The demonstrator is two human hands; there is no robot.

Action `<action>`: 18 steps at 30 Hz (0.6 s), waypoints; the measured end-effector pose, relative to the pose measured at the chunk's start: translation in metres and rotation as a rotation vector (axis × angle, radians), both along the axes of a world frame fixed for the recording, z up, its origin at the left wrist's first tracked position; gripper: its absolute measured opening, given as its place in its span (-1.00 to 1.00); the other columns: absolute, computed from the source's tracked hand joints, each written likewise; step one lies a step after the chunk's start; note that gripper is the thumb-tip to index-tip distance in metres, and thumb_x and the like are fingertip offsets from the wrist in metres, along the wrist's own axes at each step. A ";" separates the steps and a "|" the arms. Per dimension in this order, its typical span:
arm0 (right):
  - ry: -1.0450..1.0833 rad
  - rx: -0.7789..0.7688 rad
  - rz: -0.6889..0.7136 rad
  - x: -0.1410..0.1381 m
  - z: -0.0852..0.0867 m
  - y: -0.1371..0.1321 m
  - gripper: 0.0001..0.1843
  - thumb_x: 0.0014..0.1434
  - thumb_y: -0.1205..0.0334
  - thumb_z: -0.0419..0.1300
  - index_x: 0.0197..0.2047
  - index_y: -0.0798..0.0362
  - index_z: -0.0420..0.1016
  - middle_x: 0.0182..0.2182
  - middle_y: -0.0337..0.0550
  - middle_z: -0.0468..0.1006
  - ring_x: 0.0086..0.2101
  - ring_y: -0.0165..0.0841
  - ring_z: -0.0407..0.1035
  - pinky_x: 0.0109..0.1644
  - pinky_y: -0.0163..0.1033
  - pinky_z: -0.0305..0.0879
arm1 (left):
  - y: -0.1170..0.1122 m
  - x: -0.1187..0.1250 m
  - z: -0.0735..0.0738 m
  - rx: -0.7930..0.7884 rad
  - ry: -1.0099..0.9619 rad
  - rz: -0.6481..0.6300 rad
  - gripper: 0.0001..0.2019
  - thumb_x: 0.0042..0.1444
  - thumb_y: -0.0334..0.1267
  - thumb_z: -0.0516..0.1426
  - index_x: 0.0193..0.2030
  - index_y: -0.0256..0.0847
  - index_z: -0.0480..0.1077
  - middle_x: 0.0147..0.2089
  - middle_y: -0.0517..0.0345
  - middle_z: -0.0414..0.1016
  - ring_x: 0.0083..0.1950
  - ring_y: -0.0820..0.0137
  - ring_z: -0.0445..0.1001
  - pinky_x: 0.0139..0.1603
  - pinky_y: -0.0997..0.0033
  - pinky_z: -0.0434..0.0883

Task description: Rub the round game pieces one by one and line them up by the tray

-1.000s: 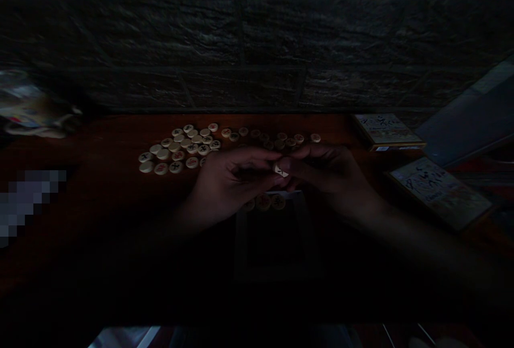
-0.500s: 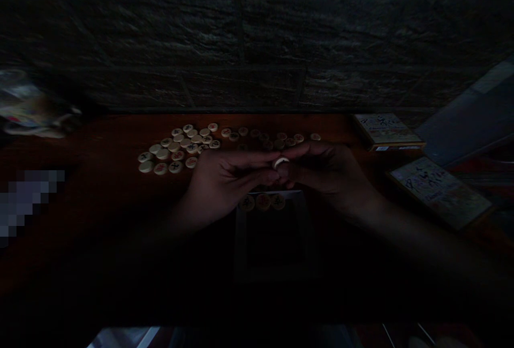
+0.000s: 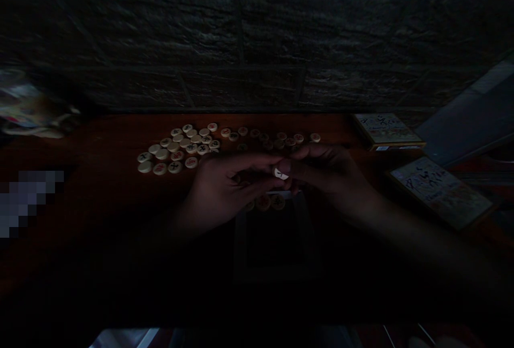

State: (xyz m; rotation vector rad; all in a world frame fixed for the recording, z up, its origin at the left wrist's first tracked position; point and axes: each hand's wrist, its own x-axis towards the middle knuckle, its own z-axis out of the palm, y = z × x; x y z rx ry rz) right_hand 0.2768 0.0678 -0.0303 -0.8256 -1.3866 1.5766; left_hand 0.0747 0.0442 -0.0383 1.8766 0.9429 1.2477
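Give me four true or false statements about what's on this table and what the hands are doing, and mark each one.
A round game piece is held between the left hand and the right hand. True.
The other game pieces are piled inside a box. False: they lie spread out on the wooden table.
Two flat printed boxes lie on the table to the right of the hands. True.
The right hand lies flat on the table, away from every piece. False: it is raised, with its fingers at the held piece.

Hands (image 3: 228, 190): 2
Held xiangqi piece (image 3: 281, 174): 1
Loose xiangqi pieces (image 3: 173, 147): about 30
Row pieces (image 3: 263, 203): 3
Dark frame (image 3: 241, 246): 1
Printed boxes (image 3: 387, 131): 2
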 end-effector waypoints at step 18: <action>0.011 -0.020 -0.003 0.002 0.000 0.000 -0.74 0.03 0.20 0.55 -0.19 0.03 0.71 -0.42 -0.23 0.68 -0.44 -0.44 0.55 -0.34 -0.36 0.50 | 0.000 0.001 -0.002 -0.088 -0.112 -0.010 -0.67 0.17 -0.28 0.39 0.08 -0.10 0.63 -0.17 0.14 0.76 -0.21 0.32 0.75 -0.10 0.43 0.70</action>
